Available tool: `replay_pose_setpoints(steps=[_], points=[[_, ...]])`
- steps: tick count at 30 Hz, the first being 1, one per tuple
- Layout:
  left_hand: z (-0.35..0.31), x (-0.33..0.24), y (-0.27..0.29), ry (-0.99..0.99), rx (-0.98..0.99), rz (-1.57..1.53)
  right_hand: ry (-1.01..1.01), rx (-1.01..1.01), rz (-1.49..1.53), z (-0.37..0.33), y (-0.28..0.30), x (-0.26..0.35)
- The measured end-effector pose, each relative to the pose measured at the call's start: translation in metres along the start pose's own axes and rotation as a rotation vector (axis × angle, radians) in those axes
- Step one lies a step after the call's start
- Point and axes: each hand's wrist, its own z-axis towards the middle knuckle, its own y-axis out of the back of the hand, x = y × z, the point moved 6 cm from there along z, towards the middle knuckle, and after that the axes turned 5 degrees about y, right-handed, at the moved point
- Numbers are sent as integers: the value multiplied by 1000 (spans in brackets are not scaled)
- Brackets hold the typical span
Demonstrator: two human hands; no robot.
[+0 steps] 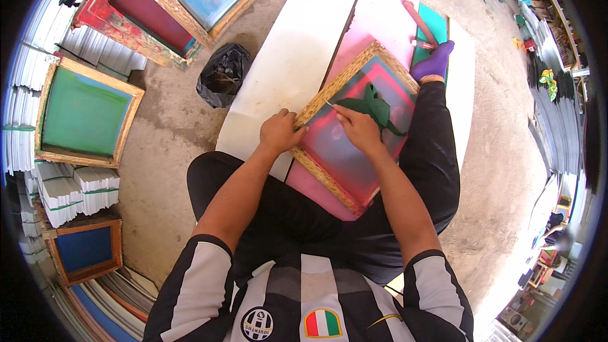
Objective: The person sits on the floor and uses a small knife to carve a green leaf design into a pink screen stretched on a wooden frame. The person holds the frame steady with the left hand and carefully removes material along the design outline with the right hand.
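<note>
A wood-framed printing screen [346,196] lies tilted between my legs, its mesh stained pink and grey-blue. My left hand [278,131] grips the frame's left corner, with the thumb along the wooden bar. My right hand [358,128] is closed in a pinch over the mesh, near the upper left bar. A thin pale tool [329,104] pokes out from its fingertips toward that bar; the rest of it is hidden. A crumpled dark green cloth [375,106] rests on the mesh, just beyond my right hand.
White boards [288,44] and a pink sheet [380,9] lie beneath the frame. By my purple-socked foot [436,61] is a teal panel [434,22] with a pinkish stick [418,20]. A black plastic bag [223,75] stands left; other screens [85,114] lean against paper stacks.
</note>
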Motion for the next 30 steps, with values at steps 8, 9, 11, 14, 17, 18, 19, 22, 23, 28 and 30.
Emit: replay_pose_setpoints(steps=[8, 9, 11, 14, 17, 18, 19, 22, 23, 28, 30], points=[[3, 5, -6, -7, -5, 3, -67, 48, -146, -1, 2, 30], [2, 5, -6, -14, -10, -5, -60, 48, -183, -1, 3, 35], [2, 6, -6, -27, -19, -22, -45, 47, -258, 1, 5, 46], [3, 6, -6, -44, -15, -18, -113, 149, -353, 5, 1, 64], [5, 4, -7, -52, -7, -2, -184, 151, -431, 6, -10, 69], [5, 4, -6, -54, -15, -1, -155, 103, -272, 8, -15, 58], [6, 2, -6, -64, -23, -2, -129, 51, -115, 11, -20, 36], [5, 4, -6, -59, -19, -8, -114, 22, -15, 4, -20, 28], [4, 5, -6, -54, -14, -11, -120, 32, -44, 1, -19, 30], [5, 1, -5, -62, -61, -1, -108, 5, 112, 3, -31, 5], [5, 0, -5, -64, -59, 5, -78, -31, 297, 6, -39, -11]])
